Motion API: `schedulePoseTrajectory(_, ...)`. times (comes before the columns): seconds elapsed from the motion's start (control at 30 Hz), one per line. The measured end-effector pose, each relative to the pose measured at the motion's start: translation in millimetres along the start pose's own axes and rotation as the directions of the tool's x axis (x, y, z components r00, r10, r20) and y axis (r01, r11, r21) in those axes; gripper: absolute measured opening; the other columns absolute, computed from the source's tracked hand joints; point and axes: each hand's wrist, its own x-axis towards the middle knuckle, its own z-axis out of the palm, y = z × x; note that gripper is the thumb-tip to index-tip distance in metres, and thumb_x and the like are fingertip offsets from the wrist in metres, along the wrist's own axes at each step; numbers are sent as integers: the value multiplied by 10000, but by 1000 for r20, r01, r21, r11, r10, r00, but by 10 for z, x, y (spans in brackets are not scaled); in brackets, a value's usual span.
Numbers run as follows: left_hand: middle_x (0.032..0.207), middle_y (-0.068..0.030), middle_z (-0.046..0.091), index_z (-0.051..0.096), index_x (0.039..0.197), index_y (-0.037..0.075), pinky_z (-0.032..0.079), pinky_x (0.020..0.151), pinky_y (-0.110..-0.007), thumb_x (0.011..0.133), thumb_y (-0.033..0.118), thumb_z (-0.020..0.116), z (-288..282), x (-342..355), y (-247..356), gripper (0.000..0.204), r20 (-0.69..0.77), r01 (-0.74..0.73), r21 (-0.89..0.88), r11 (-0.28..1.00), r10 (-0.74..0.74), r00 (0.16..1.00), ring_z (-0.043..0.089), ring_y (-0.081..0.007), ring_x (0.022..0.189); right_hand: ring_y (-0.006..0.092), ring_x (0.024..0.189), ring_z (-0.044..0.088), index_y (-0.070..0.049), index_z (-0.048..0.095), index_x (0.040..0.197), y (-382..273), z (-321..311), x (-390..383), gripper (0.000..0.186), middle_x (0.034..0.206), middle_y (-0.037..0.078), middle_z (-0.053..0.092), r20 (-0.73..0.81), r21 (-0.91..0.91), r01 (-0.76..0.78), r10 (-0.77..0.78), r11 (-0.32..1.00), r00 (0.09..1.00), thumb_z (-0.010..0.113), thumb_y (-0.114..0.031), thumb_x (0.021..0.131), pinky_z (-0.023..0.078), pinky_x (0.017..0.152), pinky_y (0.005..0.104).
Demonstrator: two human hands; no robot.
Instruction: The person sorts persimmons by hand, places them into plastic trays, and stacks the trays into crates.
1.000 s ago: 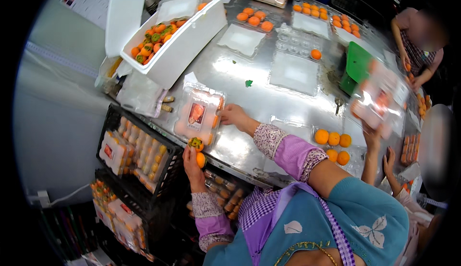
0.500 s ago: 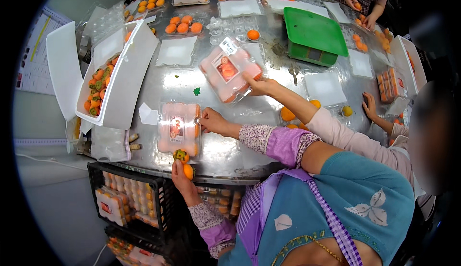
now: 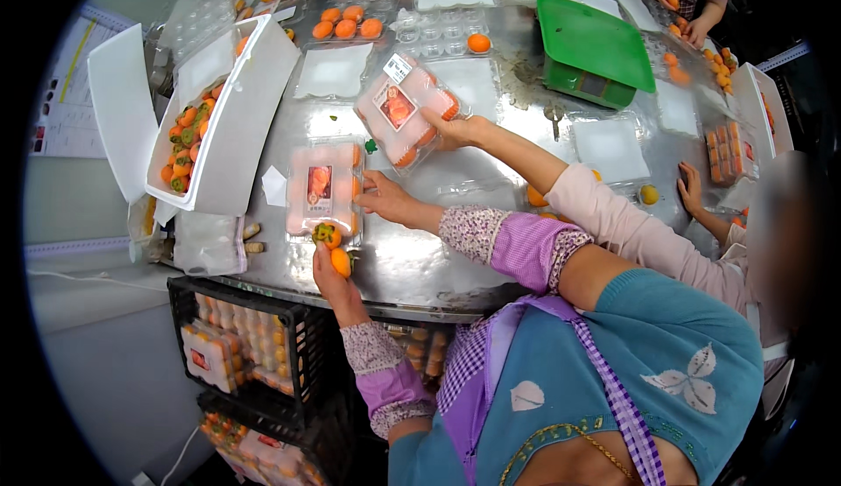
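Shiny steel worktop (image 3: 412,274); clear rectangular plastic pack of orange fruit (image 3: 307,198) lies toward its 8 o'clock. Right hand (image 3: 388,199) at the pack's 3 o'clock edge, grip unclear. Left hand (image 3: 334,285) holds two round orange persimmons (image 3: 340,262) at 6: best cradled loosely, off the pack.

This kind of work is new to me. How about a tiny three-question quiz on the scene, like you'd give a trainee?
1. True or false: the person's left hand holds scissors.
2. The co-worker's hand holds: a) a knife; b) a clear fruit pack; c) a cup.
3. Fill in: the person's right hand is at the ___ side of the pack on the table.

Key: 1 false, it holds orange fruit; 2 b; 3 right.
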Motion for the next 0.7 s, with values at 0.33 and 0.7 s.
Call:
schedulePoseTrajectory(0.33, 1100, -94, 594, 556, 1188, -46, 483, 818, -296, 967, 312, 551, 142, 832, 18, 420, -54, -65, -117, 991, 59, 997, 580, -176, 961, 231, 1132, 525, 18, 247, 1444, -12, 42, 636, 785, 1411, 199, 337, 57, -269, 115, -103, 956, 993, 647, -316, 857, 472, 899, 336)
schedulePoseTrajectory(0.7, 1150, -92, 573, 529, 1241, -27, 454, 857, -308, 975, 364, 516, 268, 1079, -41, 473, -56, -146, -166, 975, 139, 989, 555, -181, 1008, 251, 1066, 561, 49, 381, 1336, 125, 5, 128, 690, 1219, 185, 517, 117, -45, -17, 22, 999, 993, 671, -335, 841, 492, 856, 342)
